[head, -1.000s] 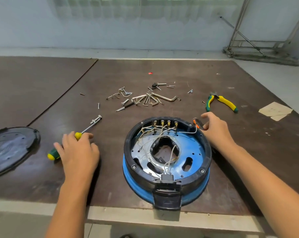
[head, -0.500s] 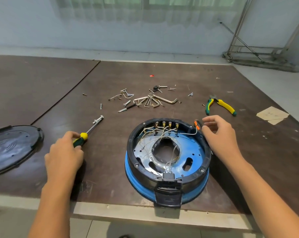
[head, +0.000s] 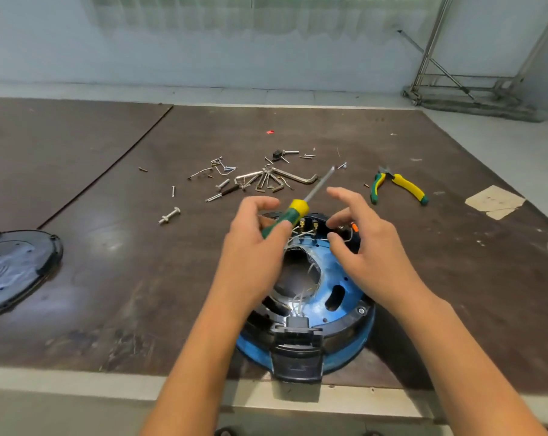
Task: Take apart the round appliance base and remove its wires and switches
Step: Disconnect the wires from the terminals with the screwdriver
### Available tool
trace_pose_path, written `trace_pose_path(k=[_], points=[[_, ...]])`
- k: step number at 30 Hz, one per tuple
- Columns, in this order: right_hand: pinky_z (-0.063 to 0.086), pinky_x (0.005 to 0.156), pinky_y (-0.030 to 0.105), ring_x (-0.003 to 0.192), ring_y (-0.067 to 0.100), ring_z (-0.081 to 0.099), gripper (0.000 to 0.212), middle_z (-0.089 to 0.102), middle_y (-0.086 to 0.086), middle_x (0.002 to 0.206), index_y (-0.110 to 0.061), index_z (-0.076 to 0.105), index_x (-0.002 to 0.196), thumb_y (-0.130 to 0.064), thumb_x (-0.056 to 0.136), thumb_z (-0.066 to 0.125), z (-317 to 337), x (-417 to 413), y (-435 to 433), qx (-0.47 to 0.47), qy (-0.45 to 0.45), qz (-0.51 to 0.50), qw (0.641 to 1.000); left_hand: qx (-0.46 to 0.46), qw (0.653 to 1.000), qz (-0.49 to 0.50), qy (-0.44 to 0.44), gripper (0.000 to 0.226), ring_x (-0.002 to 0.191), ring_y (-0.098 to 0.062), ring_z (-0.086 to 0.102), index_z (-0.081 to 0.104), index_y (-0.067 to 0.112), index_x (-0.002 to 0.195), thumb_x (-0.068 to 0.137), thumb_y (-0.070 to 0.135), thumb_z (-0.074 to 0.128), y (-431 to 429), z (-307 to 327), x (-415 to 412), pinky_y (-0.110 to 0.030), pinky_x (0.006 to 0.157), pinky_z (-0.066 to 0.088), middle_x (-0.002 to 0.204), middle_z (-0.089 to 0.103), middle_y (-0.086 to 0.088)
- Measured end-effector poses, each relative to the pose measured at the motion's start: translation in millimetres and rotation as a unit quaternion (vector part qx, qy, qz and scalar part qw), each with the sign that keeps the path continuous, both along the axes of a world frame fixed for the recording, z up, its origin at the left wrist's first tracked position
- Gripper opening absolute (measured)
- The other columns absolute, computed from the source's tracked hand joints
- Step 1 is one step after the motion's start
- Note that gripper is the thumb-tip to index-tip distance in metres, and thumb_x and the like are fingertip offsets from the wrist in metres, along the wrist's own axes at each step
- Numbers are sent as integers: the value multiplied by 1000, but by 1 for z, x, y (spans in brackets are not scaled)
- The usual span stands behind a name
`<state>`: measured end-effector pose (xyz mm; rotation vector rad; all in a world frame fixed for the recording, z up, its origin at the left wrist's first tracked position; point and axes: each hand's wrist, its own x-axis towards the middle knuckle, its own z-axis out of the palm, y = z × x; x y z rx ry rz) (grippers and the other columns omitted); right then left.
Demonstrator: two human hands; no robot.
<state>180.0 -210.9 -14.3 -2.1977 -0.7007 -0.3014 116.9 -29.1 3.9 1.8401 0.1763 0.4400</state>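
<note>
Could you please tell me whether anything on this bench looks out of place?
Yes: the round base sits right at the table's near edge, its black block reaching the rim, where a knock might drop it. Screws and hex keys lie scattered beyond it.

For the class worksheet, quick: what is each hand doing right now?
Left hand: grips the screwdriver.
Right hand: open, holding nothing.

Pliers [head: 398, 187] far right on table [head: 109, 278]; hex keys [head: 275, 179], loose screws [head: 173, 191] mid-table; black cover [head: 14, 272] left edge; scrap [head: 494, 201], probably cardboard, right.
</note>
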Motion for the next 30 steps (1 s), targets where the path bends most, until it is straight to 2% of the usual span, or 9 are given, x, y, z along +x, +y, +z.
trace_pose_path(k=[4, 6, 9, 12, 16, 19, 22, 28, 30], points=[[53, 80, 31, 94, 8, 60, 77, 63, -9, 107, -48, 40, 149, -3, 91, 63, 2, 2, 1, -40, -4, 22, 999, 43, 998, -54, 4, 21, 61, 1, 54, 52, 37, 109, 94, 26, 60, -19, -2, -1, -14, 54, 42, 83, 59, 13], [54, 86, 41, 103, 14, 61, 65, 65, -7, 114, -40, 52, 143, -4, 90, 65, 3, 6, 3, -47, -12, 20, 999, 57, 994, -88, 1, 18, 61, -2, 53, 52, 36, 109, 94, 28, 60, -23, -1, -2, -15, 53, 43, 83, 60, 9], [49, 79, 26, 92, 5, 62, 34, 68, -6, 100, -25, 66, 113, -1, 88, 69, 1, 11, 3, 8, -26, 4, 1000, 24, 990, -140, -3, 11, 67, -5, 59, 55, 32, 110, 101, 34, 51, -26, 1, -1, -19, 57, 47, 84, 65, 3], [50, 69, 14, 83, -3, 66, 25, 68, -7, 89, -20, 63, 104, -1, 90, 71, -4, 13, 2, 99, 36, 10, 994, 9, 990, -137, -20, 15, 73, -5, 63, 58, 25, 110, 104, 25, 44, -23, 0, 3, -20, 65, 47, 83, 70, 5], [49, 71, 14, 77, 3, 62, 11, 69, 0, 86, -18, 63, 109, -17, 99, 67, -8, 14, 1, 162, 34, -11, 986, 197, 978, -59, -37, 12, 75, -8, 61, 60, 28, 105, 98, 22, 53, -15, -4, 14, -30, 69, 49, 82, 67, 7], [53, 77, 21, 84, 14, 68, 16, 72, 2, 89, -17, 67, 108, -29, 99, 64, -10, 8, 0, 213, 24, -21, 977, 290, 956, -49, -9, 27, 102, -9, 56, 54, 29, 120, 95, 22, 59, -12, -6, 24, -32, 88, 49, 108, 61, 10], [50, 75, 12, 87, 8, 70, 16, 73, -5, 91, -29, 66, 101, -43, 100, 60, -15, -5, -2, 255, 54, -33, 965, 343, 937, -63, 36, 46, 117, -15, 48, 42, 29, 133, 93, 23, 62, -8, -12, 30, -30, 95, 42, 127, 52, 4], [52, 73, 12, 84, 3, 70, 20, 75, -11, 90, -34, 69, 100, -53, 93, 65, -16, -9, -16, 308, 99, -70, 944, 452, 884, -71, 93, 22, 115, -19, 50, 58, 31, 107, 90, 44, 65, -13, -6, 55, -51, 112, 29, 123, 50, 4], [55, 71, 16, 84, 6, 72, 13, 76, -8, 90, -32, 72, 101, -39, 91, 75, -14, -4, -23, 310, 104, -77, 942, 448, 882, -102, 107, 19, 112, -20, 51, 57, 36, 96, 87, 49, 66, -16, -2, 64, -53, 108, 33, 119, 51, 6]])
